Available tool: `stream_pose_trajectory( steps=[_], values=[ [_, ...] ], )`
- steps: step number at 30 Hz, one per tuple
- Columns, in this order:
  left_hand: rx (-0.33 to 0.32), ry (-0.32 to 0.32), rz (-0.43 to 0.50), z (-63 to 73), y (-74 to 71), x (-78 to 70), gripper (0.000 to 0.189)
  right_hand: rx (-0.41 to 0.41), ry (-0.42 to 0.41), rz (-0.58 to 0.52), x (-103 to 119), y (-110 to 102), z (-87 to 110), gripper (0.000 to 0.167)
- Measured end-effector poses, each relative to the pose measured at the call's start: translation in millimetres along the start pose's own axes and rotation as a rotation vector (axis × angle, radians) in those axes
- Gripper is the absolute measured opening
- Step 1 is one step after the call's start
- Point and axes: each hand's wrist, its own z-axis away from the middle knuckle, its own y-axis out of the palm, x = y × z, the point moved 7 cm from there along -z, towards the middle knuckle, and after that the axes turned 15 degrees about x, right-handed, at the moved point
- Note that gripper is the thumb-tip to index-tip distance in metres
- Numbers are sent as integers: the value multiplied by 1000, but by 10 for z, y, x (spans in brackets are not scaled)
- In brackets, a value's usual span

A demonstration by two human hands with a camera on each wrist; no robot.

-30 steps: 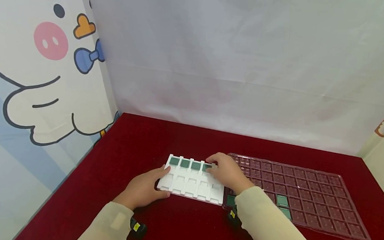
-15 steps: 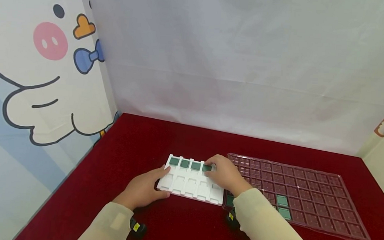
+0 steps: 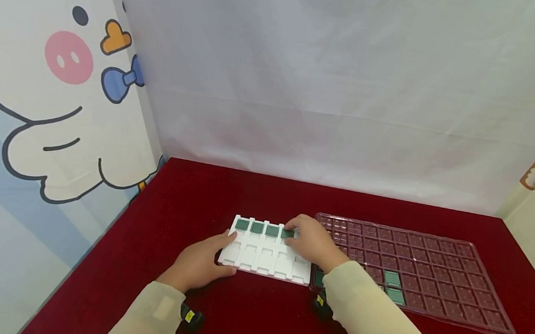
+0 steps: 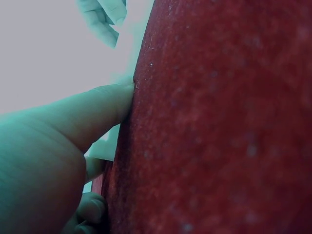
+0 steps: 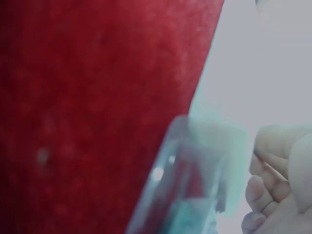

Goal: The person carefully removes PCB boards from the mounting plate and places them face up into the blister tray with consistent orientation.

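Fingers on fourth green square (image 3: 285, 234): seating unconfirmed

Right hand (image 3: 314, 241): thumb and index finger pinch the square at its edges, in the far row of the white tray (image 3: 271, 246), fourth pocket from the left. Firmness of the pinch cannot be told. Left hand (image 3: 202, 260): grasping the tray's left end, thumb at the near edge. The tray rests on the red cloth (image 3: 256, 321), its right end just beside the clear tray (image 3: 438, 267), which holds further green pieces (image 3: 392, 278).

Risks, as judged: uneven finger pressure could leave the square tilted on a pocket wall; fingertips catching its edge on withdrawal could drag it out; a slackened left hand could let the white tray slide; the right sleeve (image 3: 371, 314), low over the clear tray, could brush pieces loose.

Against the frame one second ago: the right hand has shifted slightly, thumb a little lower by the square, and its sleeve now exposes more of the nearer green piece. Left hand and white tray show no evident change.
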Motion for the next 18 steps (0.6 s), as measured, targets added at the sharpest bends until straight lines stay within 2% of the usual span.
stream_pose_trajectory(
  steps=[18],
  values=[
    [11,-16,-7,11,-7,-15,83,-3,-22,59,58,-22,33,26]
  ],
)
